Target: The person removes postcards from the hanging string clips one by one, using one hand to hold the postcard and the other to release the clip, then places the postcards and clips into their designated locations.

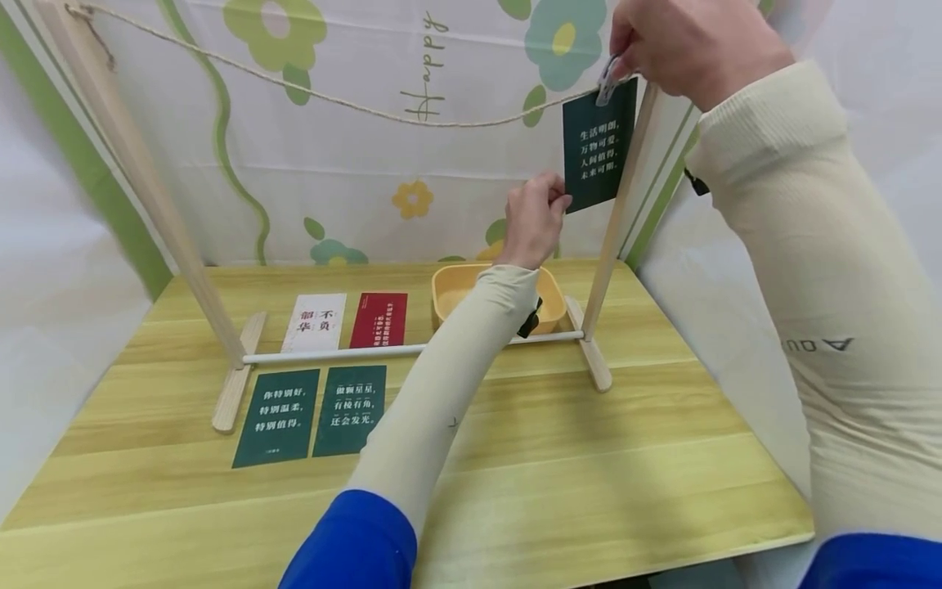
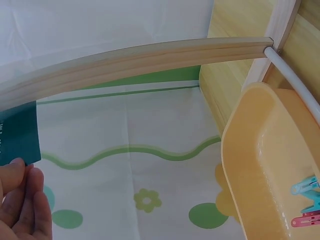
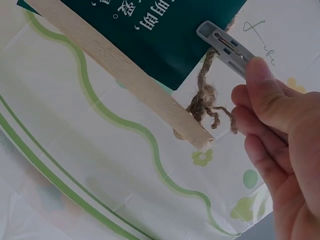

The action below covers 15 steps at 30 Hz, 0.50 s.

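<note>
A dark green card [image 1: 598, 184] with white writing hangs at the right end of the twine [image 1: 353, 106], beside the right wooden post [image 1: 616, 221]. My left hand [image 1: 531, 222] pinches its lower left corner between thumb and fingers, as the left wrist view also shows. At the card's top edge sits a grey clothespin [image 3: 227, 49]; my right hand [image 1: 695, 49] pinches its handle end between thumb and index finger. The clothespin's jaws are over the card and the twine. Close by, a twine knot [image 3: 202, 102] wraps the post's top.
Two more green cards [image 1: 275, 417] lie in front of the white crossbar [image 1: 338, 355]. Behind it lie a white card [image 1: 315, 322] and a red card [image 1: 379, 319]. A yellow bin [image 1: 441, 290] holding several clothespins [image 2: 307, 220] stands behind the bar, near the right post.
</note>
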Each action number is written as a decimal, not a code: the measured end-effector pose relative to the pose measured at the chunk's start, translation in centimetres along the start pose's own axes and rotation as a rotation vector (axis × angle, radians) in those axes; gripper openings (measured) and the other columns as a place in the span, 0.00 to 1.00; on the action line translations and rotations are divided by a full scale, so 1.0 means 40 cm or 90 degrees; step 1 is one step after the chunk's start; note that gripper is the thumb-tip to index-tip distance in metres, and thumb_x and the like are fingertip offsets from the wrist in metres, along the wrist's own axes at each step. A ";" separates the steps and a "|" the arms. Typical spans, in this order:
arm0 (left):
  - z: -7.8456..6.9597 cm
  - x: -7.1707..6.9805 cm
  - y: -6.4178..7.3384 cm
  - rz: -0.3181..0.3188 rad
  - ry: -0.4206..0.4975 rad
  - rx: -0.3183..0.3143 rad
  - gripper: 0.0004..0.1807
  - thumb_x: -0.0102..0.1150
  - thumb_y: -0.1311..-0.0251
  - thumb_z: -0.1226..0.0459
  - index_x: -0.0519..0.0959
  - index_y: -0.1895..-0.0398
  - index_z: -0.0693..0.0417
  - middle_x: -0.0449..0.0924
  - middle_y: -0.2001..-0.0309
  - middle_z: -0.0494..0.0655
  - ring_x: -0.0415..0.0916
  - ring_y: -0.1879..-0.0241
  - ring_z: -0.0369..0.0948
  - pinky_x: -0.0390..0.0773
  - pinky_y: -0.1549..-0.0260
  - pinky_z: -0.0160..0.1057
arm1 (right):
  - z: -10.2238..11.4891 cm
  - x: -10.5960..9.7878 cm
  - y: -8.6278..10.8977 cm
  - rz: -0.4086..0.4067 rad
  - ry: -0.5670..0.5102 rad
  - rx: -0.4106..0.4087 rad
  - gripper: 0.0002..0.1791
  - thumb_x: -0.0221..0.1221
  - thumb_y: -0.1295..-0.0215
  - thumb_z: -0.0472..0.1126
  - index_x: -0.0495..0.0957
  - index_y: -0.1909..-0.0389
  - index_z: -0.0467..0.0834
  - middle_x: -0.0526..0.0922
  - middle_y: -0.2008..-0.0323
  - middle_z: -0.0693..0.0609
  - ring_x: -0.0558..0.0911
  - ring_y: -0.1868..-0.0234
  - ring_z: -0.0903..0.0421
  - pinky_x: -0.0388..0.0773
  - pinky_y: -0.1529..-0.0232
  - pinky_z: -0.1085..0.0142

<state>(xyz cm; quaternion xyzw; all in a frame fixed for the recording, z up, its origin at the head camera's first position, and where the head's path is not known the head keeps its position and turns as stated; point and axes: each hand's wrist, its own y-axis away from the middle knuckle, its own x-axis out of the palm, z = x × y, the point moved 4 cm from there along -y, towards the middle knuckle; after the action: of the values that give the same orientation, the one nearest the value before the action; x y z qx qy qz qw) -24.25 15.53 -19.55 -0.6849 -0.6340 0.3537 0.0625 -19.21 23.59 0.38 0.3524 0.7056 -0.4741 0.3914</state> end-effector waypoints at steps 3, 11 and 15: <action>-0.001 0.003 -0.001 0.002 0.007 -0.003 0.08 0.62 0.25 0.64 0.85 0.52 0.59 0.90 0.54 0.50 0.86 0.56 0.41 0.82 0.55 0.30 | -0.011 0.003 -0.002 -0.007 0.013 -0.002 0.13 0.54 0.22 0.31 0.82 0.48 0.26 0.80 0.45 0.27 0.74 0.45 0.31 0.73 0.30 0.37; 0.010 0.005 0.001 0.014 0.019 -0.005 0.07 0.61 0.25 0.65 0.85 0.53 0.59 0.90 0.53 0.52 0.85 0.56 0.42 0.83 0.55 0.31 | -0.021 0.000 0.004 -0.011 0.001 0.010 0.15 0.51 0.19 0.34 0.82 0.48 0.26 0.81 0.46 0.28 0.72 0.43 0.33 0.76 0.32 0.37; 0.020 0.001 0.000 0.011 0.017 0.000 0.06 0.62 0.25 0.66 0.85 0.53 0.59 0.90 0.54 0.51 0.86 0.56 0.42 0.82 0.54 0.33 | -0.021 -0.008 0.002 -0.022 -0.030 -0.004 0.16 0.52 0.19 0.34 0.83 0.48 0.26 0.82 0.46 0.27 0.75 0.44 0.34 0.76 0.31 0.38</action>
<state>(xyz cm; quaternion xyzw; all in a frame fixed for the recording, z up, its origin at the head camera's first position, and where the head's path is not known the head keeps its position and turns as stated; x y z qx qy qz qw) -24.69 15.29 -20.17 -0.6949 -0.6271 0.3453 0.0678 -19.19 24.35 0.83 0.3278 0.7038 -0.4868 0.4004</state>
